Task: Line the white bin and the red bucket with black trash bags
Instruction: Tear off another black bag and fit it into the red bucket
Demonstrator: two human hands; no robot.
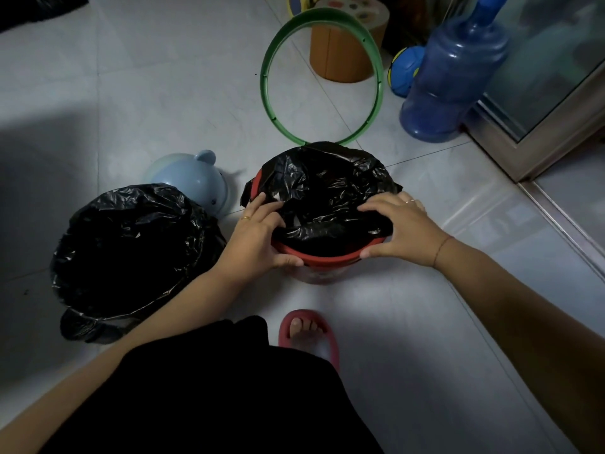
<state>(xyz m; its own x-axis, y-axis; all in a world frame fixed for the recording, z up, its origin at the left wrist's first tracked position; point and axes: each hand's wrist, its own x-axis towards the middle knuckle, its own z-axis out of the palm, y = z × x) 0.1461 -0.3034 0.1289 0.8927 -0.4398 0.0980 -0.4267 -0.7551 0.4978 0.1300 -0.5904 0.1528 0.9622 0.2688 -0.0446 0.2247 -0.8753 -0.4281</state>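
Curls the fingers of the left hand (258,235) and lays the slightly spread fingers of the right hand (401,231) on the black bag (327,188) inside the near rim of the red bucket (327,256), thumbs clamping that rim from outside, bucket upright with mouth upward, second black bag (131,244) hiding the bin just left of the left hand.

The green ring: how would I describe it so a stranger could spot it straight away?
Find the big blue water jug by the glass door on the right. Left of it, just beyond the red bucket, is the green ring. It alone is an open hoop, with floor tiles showing through it.
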